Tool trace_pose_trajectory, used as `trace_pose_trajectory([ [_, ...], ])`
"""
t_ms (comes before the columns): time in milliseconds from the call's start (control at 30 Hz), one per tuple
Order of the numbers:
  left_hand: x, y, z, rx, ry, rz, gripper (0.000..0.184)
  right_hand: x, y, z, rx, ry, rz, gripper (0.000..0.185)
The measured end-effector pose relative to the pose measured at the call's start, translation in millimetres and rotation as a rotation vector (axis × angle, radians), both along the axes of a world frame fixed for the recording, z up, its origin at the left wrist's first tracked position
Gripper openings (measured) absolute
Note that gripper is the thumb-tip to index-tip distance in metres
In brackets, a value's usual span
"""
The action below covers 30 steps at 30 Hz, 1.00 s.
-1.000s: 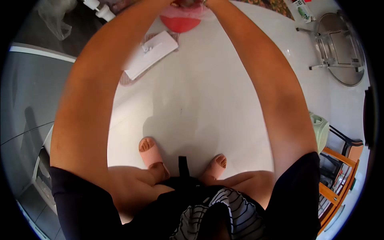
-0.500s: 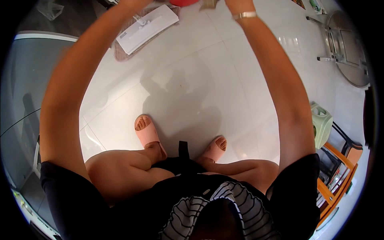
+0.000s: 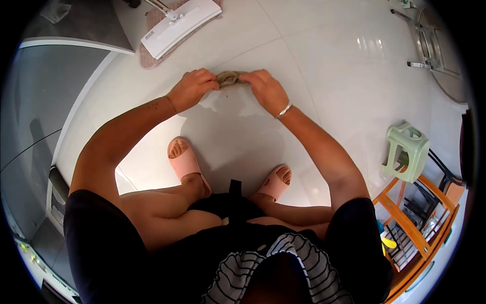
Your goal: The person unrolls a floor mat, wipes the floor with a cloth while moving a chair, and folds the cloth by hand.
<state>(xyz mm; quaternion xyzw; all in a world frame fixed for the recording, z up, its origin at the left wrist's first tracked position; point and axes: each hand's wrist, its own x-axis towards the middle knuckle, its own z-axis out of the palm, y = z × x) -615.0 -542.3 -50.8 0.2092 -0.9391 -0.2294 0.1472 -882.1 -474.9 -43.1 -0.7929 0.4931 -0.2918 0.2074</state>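
Note:
A crumpled olive-brown cloth (image 3: 229, 79) is stretched between my two hands, in front of my body and above the tiled floor. My left hand (image 3: 193, 89) has its fingers closed on the cloth's left end. The right end is pinched by my right hand (image 3: 266, 91), which has a light-coloured band at the wrist. The middle of the cloth is bunched into folds, and the fingers cover both ends.
A white flat mop (image 3: 179, 28) rests on a pinkish mat (image 3: 150, 60) at the upper left. To the right are a green plastic stool (image 3: 409, 147), a wooden rack (image 3: 405, 218) and a folded round table (image 3: 445, 61). My feet in pink slippers (image 3: 185, 163) stand apart.
Both hands have come down from the top edge toward my body, bringing the cloth fully into view. A red thing at the top edge has left the view.

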Motion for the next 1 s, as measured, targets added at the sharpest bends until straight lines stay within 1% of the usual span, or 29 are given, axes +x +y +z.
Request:
trace_pose_trajectory([
  [33,1.1,4.3,2.6,0.005,-0.003,-0.001,0.027,0.3,8.7,-6.4,-0.007,0.07,0.061,0.035],
  [67,3.7,9.4,5.4,-0.063,-0.01,-0.103,0.026,-0.9,16.9,-14.4,0.002,0.149,0.139,0.034],
  [100,7.1,15.5,9.2,-0.13,-0.017,-0.204,0.024,-1.2,26.9,-20.6,0.009,0.143,0.139,0.034],
  [167,23.3,34.1,-9.3,-0.108,-0.089,-0.307,0.031,-1.8,45.2,-32.5,-0.087,0.157,0.369,0.032],
  [200,28.5,42.6,-16.6,-0.106,-0.148,-0.362,0.035,-0.5,53.2,-38.0,-0.073,0.187,0.407,0.033],
  [233,32.7,49.2,-23.0,-0.105,-0.209,-0.416,0.039,0.6,59.6,-43.9,-0.078,0.186,0.408,0.033],
  [267,35.0,53.2,-23.4,-0.109,-0.212,-0.412,0.039,2.0,63.9,-48.4,-0.082,0.216,0.408,0.037],
  [300,37.6,57.1,-24.0,-0.151,-0.235,-0.424,0.043,2.0,66.4,-53.4,-0.084,0.245,0.409,0.041],
  [333,39.6,57.0,-26.3,-0.194,-0.259,-0.434,0.047,1.8,64.1,-55.7,-0.008,0.24,0.411,0.041],
  [467,36.7,29.8,-32.0,-0.299,-0.331,-0.408,0.049,4.1,39.3,-65.6,0.013,0.169,0.393,0.039],
  [533,30.6,6.5,-33.1,-0.329,-0.33,-0.314,0.049,9.2,15.9,-72.8,0.0,0.179,0.325,0.04],
  [567,27.4,-5.3,-37.0,-0.302,-0.403,-0.286,0.048,10.9,0.7,-73.0,-0.008,0.179,0.328,0.04],
  [633,28.0,-29.9,-50.4,-0.327,-0.319,-0.161,0.044,12.8,-35.6,-71.6,-0.061,0.21,0.301,0.042],
  [733,31.3,-60.8,-45.0,-0.347,-0.349,-0.093,0.047,16.9,-85.3,-66.5,-0.087,0.212,0.277,0.039],
  [833,32.9,-66.9,-37.6,-0.345,-0.346,-0.04,0.047,20.5,-104.4,-56.5,-0.077,0.239,0.28,0.034],
  [900,28.5,-55.8,-31.1,-0.229,-0.419,0.064,0.054,23.0,-102.4,-50.9,-0.137,0.371,0.279,0.037],
  [933,26.5,-49.6,-22.8,-0.231,-0.302,0.119,0.054,24.5,-95.6,-40.9,-0.141,0.376,0.281,0.037],
  [967,22.5,-39.2,-5.1,-0.234,-0.297,0.124,0.054,26.8,-84.9,-23.7,-0.136,0.314,0.162,0.037],
  [1000,18.2,-27.6,17.2,-0.011,-0.19,0.342,0.052,29.6,-75.9,-12.2,-0.128,0.249,0.043,0.037],
])
